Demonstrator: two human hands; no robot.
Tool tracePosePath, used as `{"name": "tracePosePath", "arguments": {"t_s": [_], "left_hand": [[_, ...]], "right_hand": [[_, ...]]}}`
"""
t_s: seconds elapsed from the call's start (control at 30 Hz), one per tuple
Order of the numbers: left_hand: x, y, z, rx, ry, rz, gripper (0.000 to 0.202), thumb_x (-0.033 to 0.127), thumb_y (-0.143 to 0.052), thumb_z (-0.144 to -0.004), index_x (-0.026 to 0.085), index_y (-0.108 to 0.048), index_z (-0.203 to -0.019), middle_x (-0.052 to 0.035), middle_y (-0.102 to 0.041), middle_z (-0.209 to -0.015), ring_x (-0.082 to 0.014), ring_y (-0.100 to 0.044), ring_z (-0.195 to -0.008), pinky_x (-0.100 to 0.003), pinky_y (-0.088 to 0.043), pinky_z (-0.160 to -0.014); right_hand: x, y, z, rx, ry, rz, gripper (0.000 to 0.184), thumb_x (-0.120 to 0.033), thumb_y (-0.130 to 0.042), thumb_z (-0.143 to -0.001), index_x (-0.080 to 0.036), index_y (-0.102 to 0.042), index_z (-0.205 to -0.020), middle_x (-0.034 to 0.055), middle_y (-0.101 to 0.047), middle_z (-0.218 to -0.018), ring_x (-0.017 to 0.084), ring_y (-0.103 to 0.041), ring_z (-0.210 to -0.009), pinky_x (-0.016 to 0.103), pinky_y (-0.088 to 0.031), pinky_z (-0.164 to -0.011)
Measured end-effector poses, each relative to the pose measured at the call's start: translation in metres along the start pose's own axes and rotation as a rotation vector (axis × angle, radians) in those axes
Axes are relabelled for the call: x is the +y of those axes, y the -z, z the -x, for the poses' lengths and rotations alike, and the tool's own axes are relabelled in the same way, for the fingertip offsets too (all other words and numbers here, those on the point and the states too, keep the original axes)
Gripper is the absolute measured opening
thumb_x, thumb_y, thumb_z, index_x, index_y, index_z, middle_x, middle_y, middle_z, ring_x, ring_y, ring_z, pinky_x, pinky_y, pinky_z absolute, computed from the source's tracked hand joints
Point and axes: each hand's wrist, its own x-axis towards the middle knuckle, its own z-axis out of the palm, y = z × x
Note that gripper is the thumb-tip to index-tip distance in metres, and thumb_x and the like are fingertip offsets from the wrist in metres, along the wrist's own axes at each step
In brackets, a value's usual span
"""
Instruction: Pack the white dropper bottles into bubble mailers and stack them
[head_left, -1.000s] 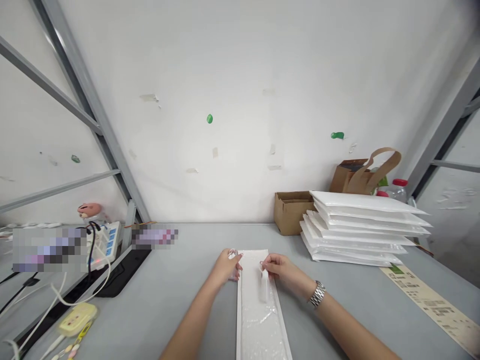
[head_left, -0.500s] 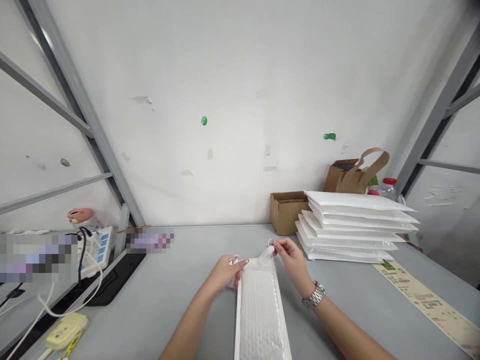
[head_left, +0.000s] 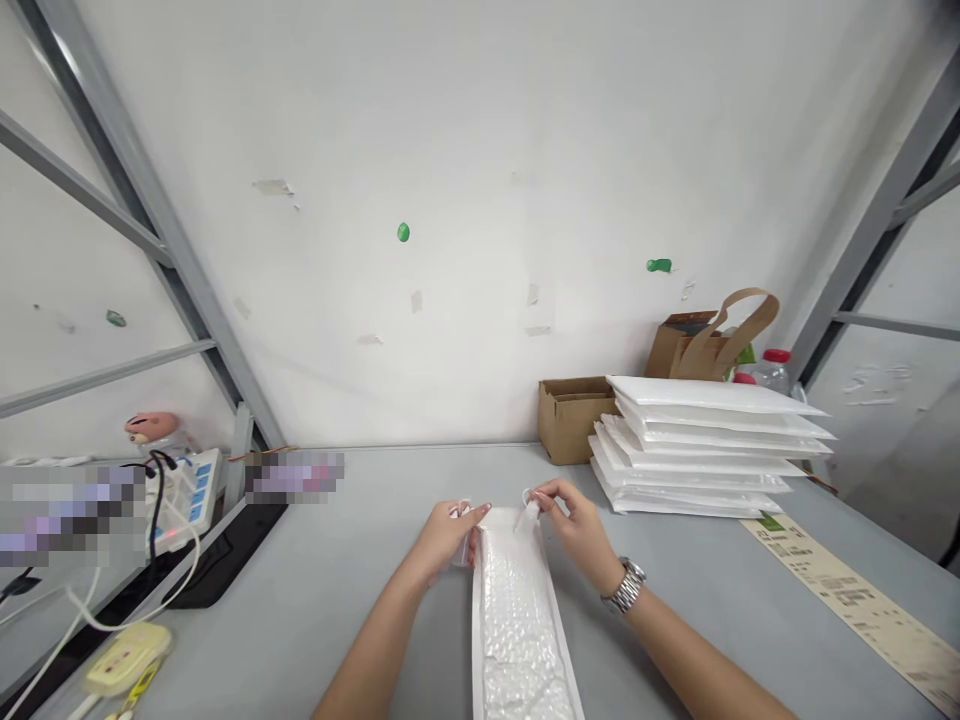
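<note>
The left hand (head_left: 444, 535) and right hand (head_left: 576, 522) were closed in pinches at the top corners of a white bubble mailer (head_left: 514, 620) near the far edge of the bench (head_left: 352, 590), the right pinching a translucent strip (head_left: 529, 512).

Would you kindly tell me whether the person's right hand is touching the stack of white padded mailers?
Apart: the head view shows grey tabletop between the right hand and the stack of white padded mailers.

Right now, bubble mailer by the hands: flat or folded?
Flat: the bubble mailer lies spread lengthwise on the table, bubbled face up.
</note>
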Motion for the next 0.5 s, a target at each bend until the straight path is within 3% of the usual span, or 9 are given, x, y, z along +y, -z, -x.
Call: {"name": "tracePosePath", "arguments": {"t_s": [0.13,0.23,0.3,0.37,0.5], "left_hand": [[0.0008,0.0021,0.0017,-0.052,0.059,0.072,0.045,0.056,-0.063,-0.061,0.019,-0.041,-0.050,0.0048,-0.049,-0.041,-0.0087,-0.045,-0.035,-0.021,-0.035,-0.041],[-0.0004,0.0038,0.0013,-0.078,0.073,0.102,0.043,0.054,-0.063,-0.063,0.018,-0.045,-0.049,0.0042,-0.049,-0.040,-0.0089,-0.045,-0.036,-0.021,-0.035,-0.041],[-0.0013,0.0042,0.0008,-0.090,0.059,0.121,0.042,0.052,-0.063,-0.064,0.018,-0.046,-0.049,0.0043,-0.048,-0.040,-0.0089,-0.045,-0.035,-0.021,-0.035,-0.040],[-0.0013,0.0037,0.0007,-0.104,0.035,0.134,0.041,0.052,-0.063,-0.065,0.017,-0.046,-0.049,0.0043,-0.048,-0.040,-0.0087,-0.044,-0.035,-0.021,-0.035,-0.040],[0.0006,0.0005,0.0023,-0.092,0.050,0.122,0.042,0.051,-0.065,-0.062,0.018,-0.042,-0.050,0.0047,-0.050,-0.041,-0.0085,-0.045,-0.034,-0.021,-0.035,-0.039]], "right_hand": [[-0.0009,0.0000,0.0035,0.179,0.117,-0.022,0.020,-0.036,-0.045,-0.086,-0.022,-0.056,-0.077,0.0056,-0.064,-0.080,0.020,-0.058,-0.081,0.035,-0.043,-0.078],[-0.0026,-0.0025,0.0078,0.121,0.314,0.085,0.015,-0.026,-0.046,-0.086,-0.023,-0.058,-0.079,0.0037,-0.066,-0.079,0.019,-0.059,-0.080,0.042,-0.038,-0.089],[-0.0032,-0.0045,0.0097,0.057,0.363,0.108,0.014,-0.023,-0.046,-0.086,-0.024,-0.058,-0.080,0.0021,-0.066,-0.077,0.018,-0.059,-0.076,0.043,-0.035,-0.093],[-0.0036,-0.0056,0.0098,0.029,0.304,0.089,0.013,-0.025,-0.047,-0.086,-0.023,-0.057,-0.077,0.0025,-0.065,-0.076,0.018,-0.058,-0.076,0.042,-0.037,-0.090],[-0.0048,-0.0029,0.0043,-0.019,0.047,-0.018,0.024,-0.038,-0.047,-0.085,-0.021,-0.056,-0.071,0.0050,-0.064,-0.076,0.019,-0.057,-0.078,0.035,-0.043,-0.075]]}}
